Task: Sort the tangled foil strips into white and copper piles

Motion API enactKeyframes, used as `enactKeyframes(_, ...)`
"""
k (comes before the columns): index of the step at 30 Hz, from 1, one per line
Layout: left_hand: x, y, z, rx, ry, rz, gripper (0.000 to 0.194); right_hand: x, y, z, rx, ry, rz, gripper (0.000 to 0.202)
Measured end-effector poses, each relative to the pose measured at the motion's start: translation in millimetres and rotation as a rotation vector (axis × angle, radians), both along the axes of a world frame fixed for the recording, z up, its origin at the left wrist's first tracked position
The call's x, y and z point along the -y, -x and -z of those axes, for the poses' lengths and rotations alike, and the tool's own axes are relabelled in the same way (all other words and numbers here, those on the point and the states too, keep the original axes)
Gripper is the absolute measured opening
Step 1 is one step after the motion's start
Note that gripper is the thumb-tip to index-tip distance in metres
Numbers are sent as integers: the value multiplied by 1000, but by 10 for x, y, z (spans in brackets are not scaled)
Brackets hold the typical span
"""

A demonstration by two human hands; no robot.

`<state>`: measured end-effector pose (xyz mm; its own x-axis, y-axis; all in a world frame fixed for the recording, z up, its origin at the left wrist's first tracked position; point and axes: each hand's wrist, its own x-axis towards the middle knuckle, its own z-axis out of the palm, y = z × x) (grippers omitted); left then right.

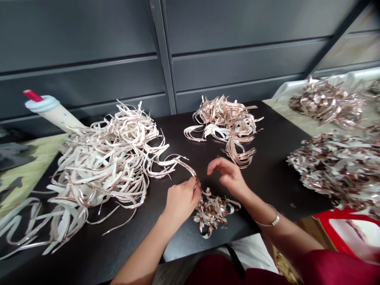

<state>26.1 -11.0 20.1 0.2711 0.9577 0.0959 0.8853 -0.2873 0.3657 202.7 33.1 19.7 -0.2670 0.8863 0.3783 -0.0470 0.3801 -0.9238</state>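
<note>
- Over the counter (276,134), the left hand (181,198) pinches a strip bundle (190,169), which slants away forward and leftward.
- The right hand (230,178), loosely open, sits farther from it.
- Between the forearms lies a crinkled clump (214,210).

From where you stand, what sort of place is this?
Probably a small workshop or craft workspace: heaps of shiny ribbon strips cover part of a black tabletop, a left hand grips a few strands above a curly bunch, and dark panelling stands behind.
</note>
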Motion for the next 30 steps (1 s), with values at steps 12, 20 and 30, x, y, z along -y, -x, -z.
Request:
enactKeyframes(12, -7, 35, 76, 53, -152, 118, 34, -46, 30, 18, 435, 28, -54, 7)
enactKeyframes(20, -85, 74, 25, 165, 105, 135, 19, -32, -33, 48, 324, -230, -70, 13)
enactKeyframes(30, -105, 49, 37, 353, 254, -8, 12, 57, 62, 78, 410, -246, -57, 18)
